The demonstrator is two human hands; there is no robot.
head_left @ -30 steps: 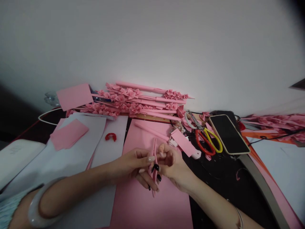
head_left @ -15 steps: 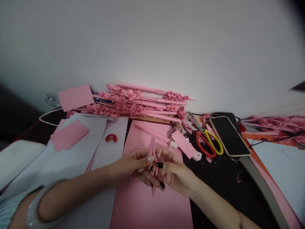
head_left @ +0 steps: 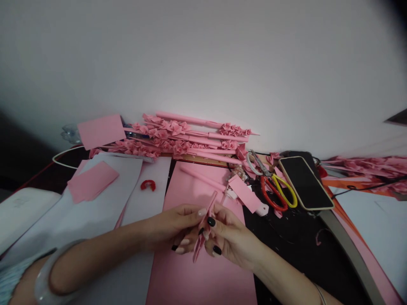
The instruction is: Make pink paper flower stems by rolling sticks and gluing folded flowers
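Between my two hands is a small piece of folded pink paper (head_left: pixel 199 246), tilted, its narrow upper end pointing up and to the right. My left hand (head_left: pixel 182 222) pinches it from the left with the thumb on top. From the right, my right hand (head_left: pixel 230 233) grips the same piece, thumb and fingers closed on it. The fingers hide much of the middle of the fold. Both hands are above a large pink sheet (head_left: pixel 203 279). A rolled pink paper tube (head_left: pixel 202 178) lies on that sheet just beyond them.
Pink paper flower stems (head_left: pixel 178 137) are piled along the wall. To the right are scissors (head_left: pixel 273 186) with red and yellow handles and a phone (head_left: pixel 307 182). On the left, pink slips (head_left: pixel 92 180) lie on white paper (head_left: pixel 127 169), near a red curved object (head_left: pixel 148 185).
The folded paper has gone from nearly upright to leaning right at the top, its lower end swinging left. My fingers have shifted their hold around it.
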